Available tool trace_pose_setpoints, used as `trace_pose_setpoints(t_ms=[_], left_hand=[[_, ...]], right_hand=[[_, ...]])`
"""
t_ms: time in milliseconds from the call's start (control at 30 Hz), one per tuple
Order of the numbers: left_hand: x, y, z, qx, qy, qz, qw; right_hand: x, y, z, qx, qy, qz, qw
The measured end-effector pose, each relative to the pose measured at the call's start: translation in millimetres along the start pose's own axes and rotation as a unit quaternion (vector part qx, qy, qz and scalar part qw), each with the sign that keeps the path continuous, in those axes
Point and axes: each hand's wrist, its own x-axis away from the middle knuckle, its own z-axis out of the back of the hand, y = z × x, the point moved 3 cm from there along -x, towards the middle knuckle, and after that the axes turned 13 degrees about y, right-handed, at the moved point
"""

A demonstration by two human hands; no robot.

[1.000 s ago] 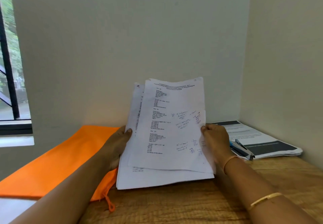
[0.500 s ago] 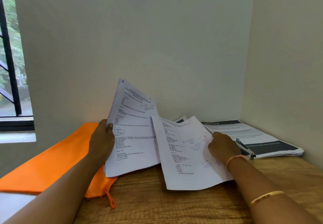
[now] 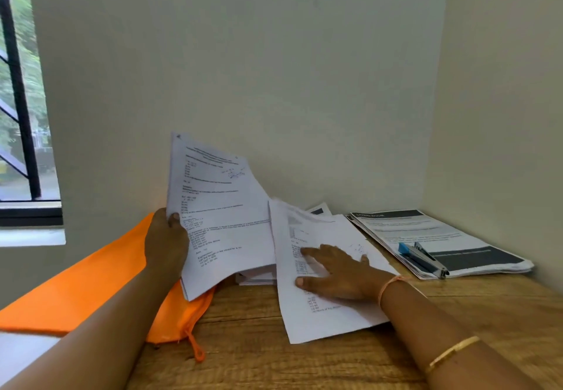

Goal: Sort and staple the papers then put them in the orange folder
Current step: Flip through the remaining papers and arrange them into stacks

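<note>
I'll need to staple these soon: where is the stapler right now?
In the head view the stapler lies on the right, atop the dark-banded paper stack, just right of the right hand and untouched.

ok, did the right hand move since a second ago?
Yes. The right hand dropped and shifted left, away from the stapler, and now lies flat on a sheet on the table.

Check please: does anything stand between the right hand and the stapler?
Nothing visible does. The right hand presses flat on a loose sheet, and the stapler lies to its right on a printed stack; only flat paper and table lie between.
</note>
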Motion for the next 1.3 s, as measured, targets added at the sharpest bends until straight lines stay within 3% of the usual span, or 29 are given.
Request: trace_pose_setpoints(t_ms=[200,567,667,733,800,867,933,1067,1200,1300], left_hand=[[-3.8,-0.2,11.8,-0.024,0.109,0.034,0.993],[-8.7,-5.7,23.2,0.033,0.213,0.133,0.967],[-6.0,-7.3,17.9,0.051,0.186,0.134,0.972],[-2.8,-5.6,11.3,0.064,0.146,0.117,0.980],[-0.3,-3.3,3.0,0.075,0.092,0.096,0.988],[2.7,0.5,-5.7,0.083,0.034,0.072,0.993],[7.7,6.2,-12.9,0.093,-0.017,0.051,0.994],[21.5,18.5,-21.9,0.131,-0.094,0.029,0.986],[33.7,24.2,-26.5,0.132,-0.130,0.010,0.983],[40.3,28.9,-27.1,0.136,-0.147,0.002,0.980]], right_hand=[[2.3,-0.1,2.4,0.036,-0.035,-0.006,0.999],[1.0,-0.4,4.3,0.037,-0.034,-0.011,0.999],[2.4,-1.5,4.3,0.036,-0.033,-0.004,0.999],[3.5,-3.0,9.7,-0.025,0.008,0.006,1.000],[2.1,-3.5,21.9,-0.138,0.142,0.009,0.980],[3.1,0.2,37.2,-0.206,0.308,-0.032,0.928],[4.0,8.8,42.8,-0.278,0.391,-0.089,0.873],[2.7,16.6,40.3,-0.452,0.334,-0.168,0.810],[-2.1,9.9,32.6,-0.465,0.249,-0.191,0.828],[-7.5,5.6,26.0,-0.529,0.234,-0.177,0.796]])
